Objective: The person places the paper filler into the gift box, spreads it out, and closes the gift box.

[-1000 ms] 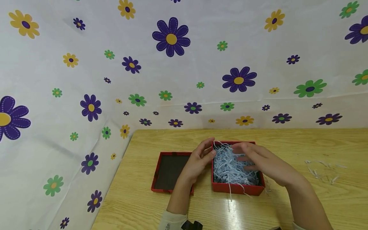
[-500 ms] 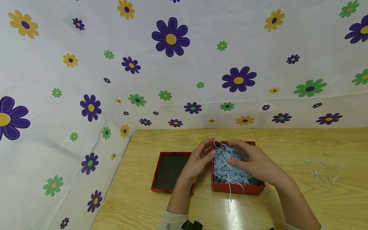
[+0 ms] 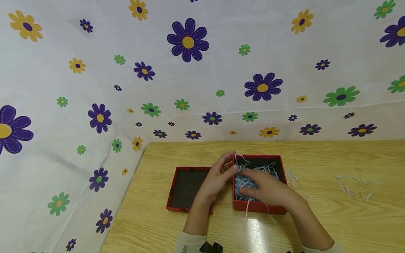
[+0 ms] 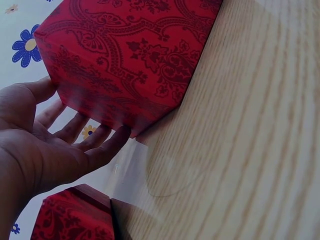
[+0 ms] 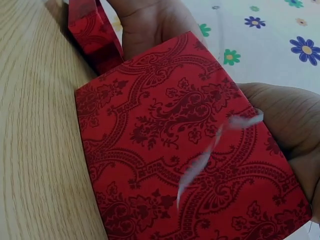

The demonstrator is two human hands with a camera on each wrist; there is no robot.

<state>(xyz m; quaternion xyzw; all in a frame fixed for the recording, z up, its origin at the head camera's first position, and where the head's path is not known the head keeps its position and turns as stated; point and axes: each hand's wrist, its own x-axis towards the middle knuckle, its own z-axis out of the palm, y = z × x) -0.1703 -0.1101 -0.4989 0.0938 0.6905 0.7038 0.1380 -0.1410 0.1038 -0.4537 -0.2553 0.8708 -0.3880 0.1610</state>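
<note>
Two bare hands at one red box (image 3: 259,208), lower middle of the head view, a bit right of centre, on a wood-grain counter (image 3: 348,219). Left hand (image 3: 217,178): fingers spread, slightly bent, tips against the box's left wall; left wrist view shows them touching the patterned side. Right hand (image 3: 269,188) is inside the box, thumb and forefinger apart, in pale blue shredded paper (image 3: 244,182). Its other fingers are hidden, can't tell if they grip any paper. Paper sits mostly in the left half; dark inner wall shows at upper right. Right wrist view: one pale strand (image 5: 199,165) dangles down the box's outside. Shallow red tray (image 3: 186,189), dark inside, left of the box, partly behind the left forearm. Loose strips (image 3: 347,191) at lower right, a few more just beside the box. White flower-print sheet (image 3: 221,42) fills the upper frame. Pale sleeve (image 3: 191,241) bottom centre.
</note>
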